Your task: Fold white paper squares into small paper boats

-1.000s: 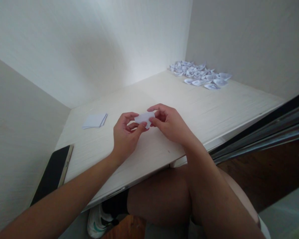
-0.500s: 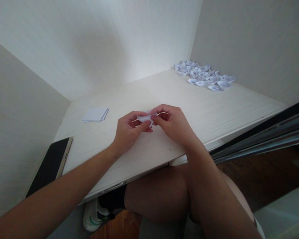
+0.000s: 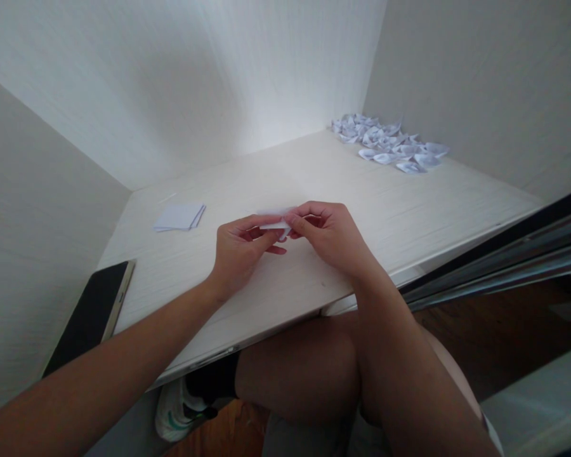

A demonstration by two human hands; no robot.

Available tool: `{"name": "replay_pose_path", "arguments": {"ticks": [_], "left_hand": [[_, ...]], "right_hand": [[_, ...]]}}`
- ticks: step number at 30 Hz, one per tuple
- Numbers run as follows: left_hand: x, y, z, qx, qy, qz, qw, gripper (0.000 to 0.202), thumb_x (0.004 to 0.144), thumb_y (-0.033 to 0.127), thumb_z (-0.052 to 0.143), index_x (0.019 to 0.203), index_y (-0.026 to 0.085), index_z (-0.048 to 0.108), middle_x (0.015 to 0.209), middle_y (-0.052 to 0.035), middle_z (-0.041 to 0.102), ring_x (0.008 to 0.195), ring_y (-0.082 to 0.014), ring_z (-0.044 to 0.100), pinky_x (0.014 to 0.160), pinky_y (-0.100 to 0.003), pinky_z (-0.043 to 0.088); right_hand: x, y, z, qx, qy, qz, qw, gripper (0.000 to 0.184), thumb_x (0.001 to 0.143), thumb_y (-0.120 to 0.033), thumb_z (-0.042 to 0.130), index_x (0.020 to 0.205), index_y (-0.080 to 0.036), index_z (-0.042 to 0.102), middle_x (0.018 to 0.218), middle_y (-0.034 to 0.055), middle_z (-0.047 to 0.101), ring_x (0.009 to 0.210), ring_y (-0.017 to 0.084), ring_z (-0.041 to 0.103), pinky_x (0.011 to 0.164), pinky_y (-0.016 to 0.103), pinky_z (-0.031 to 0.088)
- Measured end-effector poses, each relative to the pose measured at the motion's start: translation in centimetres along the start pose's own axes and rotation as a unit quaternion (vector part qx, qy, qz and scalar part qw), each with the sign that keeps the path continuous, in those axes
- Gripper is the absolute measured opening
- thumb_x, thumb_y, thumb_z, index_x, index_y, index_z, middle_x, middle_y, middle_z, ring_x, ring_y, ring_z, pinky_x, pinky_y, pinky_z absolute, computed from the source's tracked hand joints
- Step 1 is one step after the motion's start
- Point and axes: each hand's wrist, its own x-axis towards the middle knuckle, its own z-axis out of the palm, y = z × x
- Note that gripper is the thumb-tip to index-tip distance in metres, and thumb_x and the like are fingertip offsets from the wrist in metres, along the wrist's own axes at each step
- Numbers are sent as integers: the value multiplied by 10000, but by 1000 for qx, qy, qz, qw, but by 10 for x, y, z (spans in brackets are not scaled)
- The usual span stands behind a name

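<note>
Between my two hands, above the white desk (image 3: 285,285), is a small piece of folded white paper (image 3: 272,225). My left hand (image 3: 242,251) pinches its left side between thumb and fingers. At its right side, my right hand (image 3: 324,231) grips the paper with thumb and index finger, their tips close to those of the left hand. Fingers cover much of the paper, so its full shape is hidden.
A small stack of white paper sheets (image 3: 179,216) lies on the left of the desk. Several folded paper boats (image 3: 385,141) are heaped at the back right corner. A dark tablet-like device (image 3: 88,314) rests along the left wall. Walls enclose the desk's back and sides.
The folded paper has tilted, showing a narrower face. My left hand has shifted slightly left, and my right thumb has moved up on the paper.
</note>
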Motion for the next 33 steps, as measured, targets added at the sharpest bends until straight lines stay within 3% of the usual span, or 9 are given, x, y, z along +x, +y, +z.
{"name": "replay_pose_path", "arguments": {"ticks": [5, 10, 16, 20, 24, 29, 33], "left_hand": [[0, 0, 1, 11, 7, 2, 1000, 249, 726, 254, 907, 954, 189, 833, 936, -44, 817, 802, -207, 804, 616, -314, 724], [-2, 5, 4, 21, -11, 11, 1000, 357, 706, 308, 930, 985, 208, 731, 928, -14, 763, 830, -196, 792, 636, -304, 728], [-1, 4, 4, 40, 13, 30, 999, 316, 802, 396, 874, 980, 215, 687, 822, 11, 717, 779, -172, 767, 633, -292, 721], [-1, 3, 3, 42, 22, 27, 999, 491, 781, 327, 888, 1195, 244, 636, 807, 28, 732, 759, -183, 769, 627, -312, 718], [-2, 4, 1, 53, 18, 18, 998, 657, 774, 339, 902, 1355, 259, 608, 813, 23, 743, 762, -197, 779, 662, -335, 720], [-1, 3, -1, 46, 9, 3, 999, 706, 734, 372, 941, 1356, 239, 635, 791, 21, 748, 727, -189, 762, 668, -335, 715], [1, 1, -2, 12, 7, -17, 1000, 679, 720, 308, 940, 1331, 223, 655, 615, 109, 596, 580, -112, 650, 652, -304, 709]], "right_hand": [[1, 3, 2, -17, 20, -4, 1000, 28, 879, -232, 756, 872, -210, 740, 859, 7, 767, 773, 156, 700, 775, 344, 572], [0, 1, 2, -21, 73, -7, 997, 206, 790, -160, 775, 896, -233, 615, 814, -44, 635, 710, 125, 629, 675, 296, 517], [-1, 0, 2, 0, 59, 11, 998, 381, 770, -124, 772, 1032, -262, 533, 797, -77, 586, 667, 116, 639, 662, 286, 525], [-1, 0, 3, -4, 48, 8, 999, 367, 788, -117, 762, 1022, -263, 520, 786, -73, 606, 676, 126, 649, 658, 289, 525], [-1, 0, 2, -33, 55, -7, 998, 327, 788, -206, 829, 990, -247, 575, 833, -40, 646, 695, 133, 624, 665, 304, 510], [0, 2, 2, -82, 52, -17, 995, 221, 817, -202, 806, 947, -227, 628, 717, -51, 607, 658, 137, 555, 656, 313, 451], [0, 4, 2, -87, 54, -6, 995, 219, 816, -190, 786, 906, -227, 589, 699, -54, 586, 647, 139, 541, 640, 312, 430]]}}
